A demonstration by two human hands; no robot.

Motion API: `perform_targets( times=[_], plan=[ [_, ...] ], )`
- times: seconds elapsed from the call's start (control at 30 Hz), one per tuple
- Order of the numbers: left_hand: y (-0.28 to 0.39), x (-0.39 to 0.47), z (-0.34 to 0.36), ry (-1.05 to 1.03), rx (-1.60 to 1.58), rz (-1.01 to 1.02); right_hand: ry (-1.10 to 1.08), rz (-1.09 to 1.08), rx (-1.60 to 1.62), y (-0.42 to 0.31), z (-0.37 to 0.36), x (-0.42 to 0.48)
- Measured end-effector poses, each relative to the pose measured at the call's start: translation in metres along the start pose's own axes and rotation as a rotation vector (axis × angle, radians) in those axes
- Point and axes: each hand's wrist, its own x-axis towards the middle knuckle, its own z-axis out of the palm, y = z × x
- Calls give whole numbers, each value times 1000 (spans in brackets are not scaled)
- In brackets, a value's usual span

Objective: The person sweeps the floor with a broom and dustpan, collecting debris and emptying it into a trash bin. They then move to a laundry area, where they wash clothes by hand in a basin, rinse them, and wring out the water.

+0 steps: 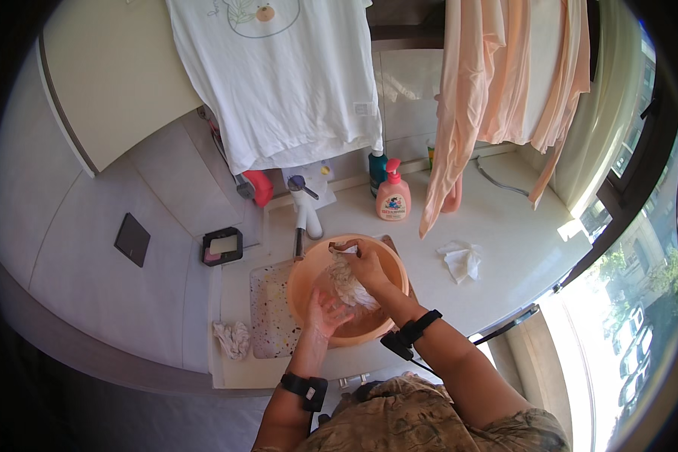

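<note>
An orange plastic basin with water in it stands in the speckled sink. Inside, my right hand pinches the upper end of a wet white cloth, whose lower folds hang into the water. Palm up, my left hand rests near the basin's front left, fingers spread and holding nothing. Just behind the basin rises a white faucet with a dark handle.
A pink pump bottle and a teal bottle stand behind. A crumpled white tissue lies on the right counter, a wadded cloth at front left. A soap dish hugs the left wall. A white T-shirt and peach garments hang overhead.
</note>
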Motion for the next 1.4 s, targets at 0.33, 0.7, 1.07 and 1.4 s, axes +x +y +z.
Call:
perform_targets(
  times=[0.33,0.7,1.07,1.4],
  plan=[
    [-26,67,-39,-333,-144,112,-187,-77,-764,-12,48,-74],
    [-56,87,-53,-349,-165,125,-164,193,-800,15,41,-66],
    [-10,21,-24,-402,645,656,-360,239,-254,3,-33,-45],
    [-33,22,-45,-298,391,633,-169,286,-97,54,-6,-36]
  ],
)
